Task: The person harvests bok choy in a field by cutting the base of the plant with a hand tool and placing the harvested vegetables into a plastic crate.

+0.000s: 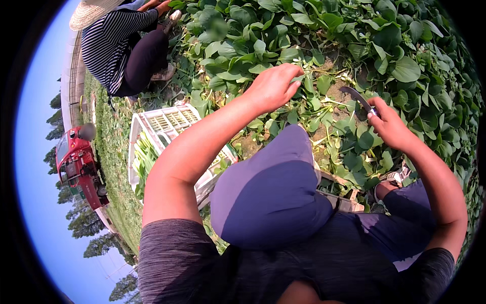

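My right hand [391, 123] grips the handle of a small curved harvesting knife [356, 95]. Its dark hooked blade points up and left over a patch of bare soil and cut leaves. Above the low greens on the left side is my left hand [275, 87], thumb and forefinger apart, with a bit of green showing in the gap. Broad-leaved greens, apparently bok choy [262, 49], grow densely beyond both hands. Loose leaves and pale stems [322, 108] litter the ground between my hands and my bent knee [273, 171].
A white plastic crate [167, 119] holding harvested greens [143, 155] stands left, partly behind my left arm. Under me is a low seat or crate [345, 203]. Another person [125, 49] in a straw hat crouches at upper left. A red vehicle [81, 167] is farther off.
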### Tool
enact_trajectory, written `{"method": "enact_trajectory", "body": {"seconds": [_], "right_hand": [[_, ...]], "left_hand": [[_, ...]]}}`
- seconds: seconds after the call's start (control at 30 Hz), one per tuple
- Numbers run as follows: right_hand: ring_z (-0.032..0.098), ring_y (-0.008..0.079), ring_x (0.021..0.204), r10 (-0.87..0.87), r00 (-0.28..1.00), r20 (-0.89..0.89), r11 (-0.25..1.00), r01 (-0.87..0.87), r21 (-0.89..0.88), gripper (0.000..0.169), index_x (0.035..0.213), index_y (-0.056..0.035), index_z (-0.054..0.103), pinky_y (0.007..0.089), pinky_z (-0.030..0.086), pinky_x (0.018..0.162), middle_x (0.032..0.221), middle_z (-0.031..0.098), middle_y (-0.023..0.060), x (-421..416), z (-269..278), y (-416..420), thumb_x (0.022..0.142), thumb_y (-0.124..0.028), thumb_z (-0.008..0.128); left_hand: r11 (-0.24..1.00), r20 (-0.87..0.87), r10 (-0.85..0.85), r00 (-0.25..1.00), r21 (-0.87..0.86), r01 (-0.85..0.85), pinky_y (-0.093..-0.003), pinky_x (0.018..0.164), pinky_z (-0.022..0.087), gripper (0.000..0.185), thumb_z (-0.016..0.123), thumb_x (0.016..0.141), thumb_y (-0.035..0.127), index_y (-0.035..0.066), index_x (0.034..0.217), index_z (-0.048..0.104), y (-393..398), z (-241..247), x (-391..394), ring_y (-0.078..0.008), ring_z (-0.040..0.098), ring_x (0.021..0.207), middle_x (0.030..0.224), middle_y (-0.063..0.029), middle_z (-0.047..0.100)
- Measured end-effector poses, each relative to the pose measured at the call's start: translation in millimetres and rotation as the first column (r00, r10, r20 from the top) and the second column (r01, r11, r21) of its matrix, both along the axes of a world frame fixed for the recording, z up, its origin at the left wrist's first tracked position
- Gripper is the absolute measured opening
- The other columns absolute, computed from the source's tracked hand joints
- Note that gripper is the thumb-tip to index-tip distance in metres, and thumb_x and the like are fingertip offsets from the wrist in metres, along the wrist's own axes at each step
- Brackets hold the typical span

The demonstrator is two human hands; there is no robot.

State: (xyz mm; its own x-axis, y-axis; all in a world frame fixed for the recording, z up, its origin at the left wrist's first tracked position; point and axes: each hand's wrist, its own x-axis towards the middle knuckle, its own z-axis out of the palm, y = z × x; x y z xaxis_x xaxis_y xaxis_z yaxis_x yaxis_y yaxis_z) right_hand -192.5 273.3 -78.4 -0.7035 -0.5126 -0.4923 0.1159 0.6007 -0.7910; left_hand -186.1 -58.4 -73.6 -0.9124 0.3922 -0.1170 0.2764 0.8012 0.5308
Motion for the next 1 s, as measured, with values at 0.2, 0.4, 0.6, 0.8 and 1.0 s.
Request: {"method": "enact_trajectory", "body": {"seconds": [0.2, 0.4, 0.6, 0.8, 1.0], "right_hand": [[0.057, 0.0135, 0.067, -0.231, 0.928, 0.293, 0.967, 0.252, -0.035, 0.020, 0.108, -0.0029, 0.050, 0.0309, 0.048, 0.059, 0.080, 0.058, 0.0056, -54, -76, -115, 0.095, -0.017, 0.051], [0.059, 0.0150, 0.061, -0.167, 0.931, 0.324, 0.964, 0.223, -0.142, 0.028, 0.115, -0.0041, 0.054, 0.0297, 0.048, 0.054, 0.083, 0.062, 0.0077, -88, -137, -204, 0.094, -0.022, 0.052], [0.063, 0.0376, 0.096, -0.257, 0.960, 0.112, 0.963, 0.263, -0.051, 0.032, 0.114, -0.0004, 0.057, 0.0427, 0.048, 0.084, 0.098, 0.066, 0.0219, -103, -190, -256, 0.091, -0.022, 0.052], [0.066, 0.0235, 0.071, -0.314, 0.878, 0.361, 0.919, 0.377, -0.118, 0.028, 0.110, -0.0001, 0.058, 0.0372, 0.051, 0.068, 0.086, 0.066, 0.0139, -107, -191, -264, 0.091, -0.020, 0.054], [0.060, 0.0195, 0.060, -0.260, 0.866, 0.428, 0.924, 0.352, -0.151, 0.026, 0.109, -0.0009, 0.058, 0.0349, 0.048, 0.056, 0.076, 0.063, 0.0094, -123, -210, -277, 0.091, -0.019, 0.053]], "left_hand": [[0.918, 0.030, -0.122, 0.992, -0.376, 0.125, -0.0461, 0.077, 0.051, 0.014, 0.050, 0.086, 0.014, 0.005, 0.096, 0.056, -25, -132, -111, -0.0360, 0.063, 0.089, 0.098, -0.0146, 0.064], [0.919, -0.190, 0.125, 0.974, -0.348, -0.186, -0.0481, 0.078, 0.051, 0.029, 0.050, 0.081, 0.003, 0.011, 0.108, 0.054, -110, -140, -110, -0.0364, 0.056, 0.104, 0.107, -0.0113, 0.059], [0.800, -0.190, 0.113, 0.975, -0.565, -0.203, -0.0447, 0.084, 0.052, 0.029, 0.057, 0.080, 0.010, 0.010, 0.109, 0.059, -112, -148, -102, -0.0327, 0.052, 0.110, 0.114, -0.0089, 0.058], [0.706, -0.318, -0.091, 0.944, -0.689, -0.164, -0.0373, 0.085, 0.041, 0.021, 0.059, 0.076, 0.017, 0.012, 0.094, 0.067, -121, -162, -100, -0.0233, 0.051, 0.103, 0.101, -0.0023, 0.059], [0.726, -0.317, -0.086, 0.945, -0.669, -0.158, -0.0385, 0.081, 0.046, 0.019, 0.064, 0.076, 0.017, 0.011, 0.094, 0.062, -115, -157, -107, -0.0256, 0.054, 0.098, 0.099, -0.0045, 0.058]]}}
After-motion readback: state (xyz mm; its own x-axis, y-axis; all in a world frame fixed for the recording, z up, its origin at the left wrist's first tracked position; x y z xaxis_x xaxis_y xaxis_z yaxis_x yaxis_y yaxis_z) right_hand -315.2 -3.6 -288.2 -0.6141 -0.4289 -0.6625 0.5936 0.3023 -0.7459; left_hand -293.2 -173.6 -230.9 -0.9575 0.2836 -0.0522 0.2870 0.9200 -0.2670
